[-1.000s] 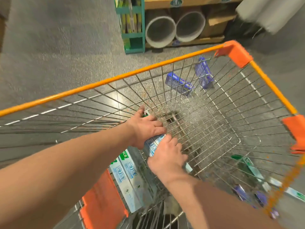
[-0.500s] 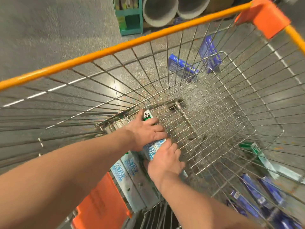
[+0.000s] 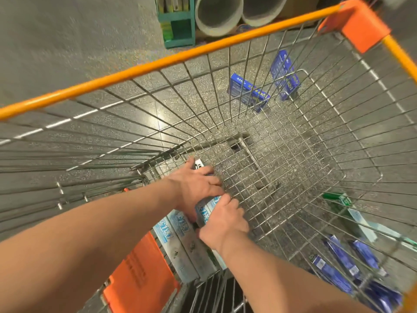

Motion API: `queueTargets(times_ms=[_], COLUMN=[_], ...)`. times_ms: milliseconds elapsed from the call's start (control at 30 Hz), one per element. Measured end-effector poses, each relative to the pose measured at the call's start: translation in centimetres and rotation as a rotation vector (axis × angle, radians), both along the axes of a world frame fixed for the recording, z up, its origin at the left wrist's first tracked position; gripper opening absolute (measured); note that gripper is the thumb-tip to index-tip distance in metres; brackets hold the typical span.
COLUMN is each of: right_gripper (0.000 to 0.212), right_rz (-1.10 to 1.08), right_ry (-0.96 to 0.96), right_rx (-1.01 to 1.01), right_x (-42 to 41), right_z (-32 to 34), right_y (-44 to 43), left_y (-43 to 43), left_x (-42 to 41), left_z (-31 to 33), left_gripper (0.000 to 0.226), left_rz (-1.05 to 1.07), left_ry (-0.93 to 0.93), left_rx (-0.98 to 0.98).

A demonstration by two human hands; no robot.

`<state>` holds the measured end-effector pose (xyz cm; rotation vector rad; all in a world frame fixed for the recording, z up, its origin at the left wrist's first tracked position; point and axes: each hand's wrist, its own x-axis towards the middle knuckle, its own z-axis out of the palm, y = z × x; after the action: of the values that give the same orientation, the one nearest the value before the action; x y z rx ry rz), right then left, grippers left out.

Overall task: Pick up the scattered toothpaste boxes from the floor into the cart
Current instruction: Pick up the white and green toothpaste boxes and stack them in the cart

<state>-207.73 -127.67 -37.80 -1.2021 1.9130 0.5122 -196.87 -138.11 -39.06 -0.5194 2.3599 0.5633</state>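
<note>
Setting a box down flat is the job right now, seen from the head camera. Both hands are low in the near corner of the cart [image 3: 158, 64]. The left hand [image 3: 196, 184] lies spread over the top of a white and blue toothpaste box [image 3: 206, 211], and the right hand [image 3: 222, 224] is curled around its near end, so the two hold it together. Two more white boxes [image 3: 180, 236] already lie side by side just beside it, against the orange flap [image 3: 140, 274]. I think the best way is to slide this box snug next to those two, keep it lying flat, then let go with both hands at once so it does not tip. Through the wire, blue boxes [image 3: 248, 91] are on the floor [image 3: 67, 41] past the far side, and more blue boxes [image 3: 338, 265] lie to the right with a green and white box [image 3: 345, 204], so lots are left to pick up.
</note>
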Motion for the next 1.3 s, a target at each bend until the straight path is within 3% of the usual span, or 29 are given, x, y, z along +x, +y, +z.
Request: queueTargets(times_ms=[333, 633, 1067, 1300], right_gripper=[0.087, 0.09, 0.056, 0.066], right_rz=[-0.024, -0.065, -0.265, -0.431], right_ry=[-0.079, -0.068, 0.037, 0.111], right_rx=[0.093, -0.111, -0.614, -0.769], right_x=[-0.4, -4.7, -22.1, -33.5], right_z=[0.8, 7.1, 26.9, 31.5], right_y=[-0.8, -3.6, 5.5, 18.8], left_y=[0.8, -1.2, 2.4, 13.6], left_x=[0.2, -3.5, -19.7, -30.5], left_z=[0.7, 6.7, 28.9, 36.8], left_gripper=[0.114, 0.08, 0.071, 0.065], left_rz=[0.056, 0.214, 0.157, -0.002], left_ry=[-0.082, 0.117, 0.266, 0.401], left_rx=[-0.019, -0.172, -0.337, -0.552])
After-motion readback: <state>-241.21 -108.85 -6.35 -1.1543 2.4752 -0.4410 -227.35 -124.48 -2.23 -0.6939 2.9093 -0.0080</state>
